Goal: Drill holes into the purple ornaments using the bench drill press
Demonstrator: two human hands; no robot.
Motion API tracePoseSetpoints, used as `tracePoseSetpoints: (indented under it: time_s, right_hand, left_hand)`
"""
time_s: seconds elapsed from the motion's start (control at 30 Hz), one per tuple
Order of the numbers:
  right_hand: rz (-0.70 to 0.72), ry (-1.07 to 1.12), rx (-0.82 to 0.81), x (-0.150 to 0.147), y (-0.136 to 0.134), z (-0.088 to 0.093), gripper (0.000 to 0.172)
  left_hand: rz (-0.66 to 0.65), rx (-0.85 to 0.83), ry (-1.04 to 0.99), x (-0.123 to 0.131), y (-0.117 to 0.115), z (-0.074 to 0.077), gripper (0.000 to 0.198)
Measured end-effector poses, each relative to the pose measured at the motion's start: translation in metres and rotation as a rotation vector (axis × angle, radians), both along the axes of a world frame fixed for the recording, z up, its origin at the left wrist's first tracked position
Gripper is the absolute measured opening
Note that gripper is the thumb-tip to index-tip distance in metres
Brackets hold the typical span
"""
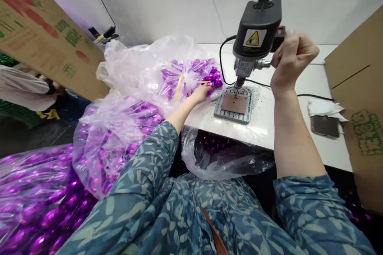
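Drill press (pixel 257 28) in the head view stands over a brown pad (pixel 239 107), apparently its backing; my right hand (pixel 293 61) is clamped on the handle (pixel 265 64), presumably for feed control. My left hand (pixel 200 93), grip indeterminable, is at purple balls (pixel 214 77) on the worktop (pixel 263 121), likely kept within reach. Counted: one press, one pad, one phone (pixel 324 126); balls uncountable.

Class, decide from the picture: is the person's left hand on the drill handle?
No, the left hand is at the purple balls, while the right hand grips the drill handle.
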State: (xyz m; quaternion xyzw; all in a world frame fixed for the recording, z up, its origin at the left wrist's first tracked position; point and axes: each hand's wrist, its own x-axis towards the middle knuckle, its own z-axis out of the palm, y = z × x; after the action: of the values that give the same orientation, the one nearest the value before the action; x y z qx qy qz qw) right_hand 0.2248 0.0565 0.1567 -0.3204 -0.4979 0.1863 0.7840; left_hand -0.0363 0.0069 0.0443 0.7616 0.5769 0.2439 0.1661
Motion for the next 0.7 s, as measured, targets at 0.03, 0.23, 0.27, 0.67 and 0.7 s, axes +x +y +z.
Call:
tracePoseSetpoints:
  time_s: [0.03,0.23,0.27,0.67,0.7]
  right_hand:
    - [-0.006,0.011,0.055,0.0,-0.004,0.0,0.08]
    - [-0.002,0.068,0.25,-0.005,-0.028,0.01,0.081]
    - [0.003,0.073,0.263,-0.005,-0.031,0.011,0.081]
    - [-0.007,0.031,0.261,-0.006,-0.045,0.019,0.082]
    - [-0.017,0.028,0.262,-0.006,-0.045,0.019,0.082]
  left_hand:
    - [-0.016,-0.042,0.065,0.001,0.007,-0.003,0.042]
    - [0.063,-0.019,-0.27,-0.006,-0.001,-0.011,0.044]
    - [0.099,-0.032,-0.457,-0.007,-0.007,-0.01,0.044]
    - [0.063,-0.395,-1.253,0.041,-0.05,-0.004,0.03]
    - [0.079,-0.388,-1.251,0.045,-0.047,-0.008,0.031]
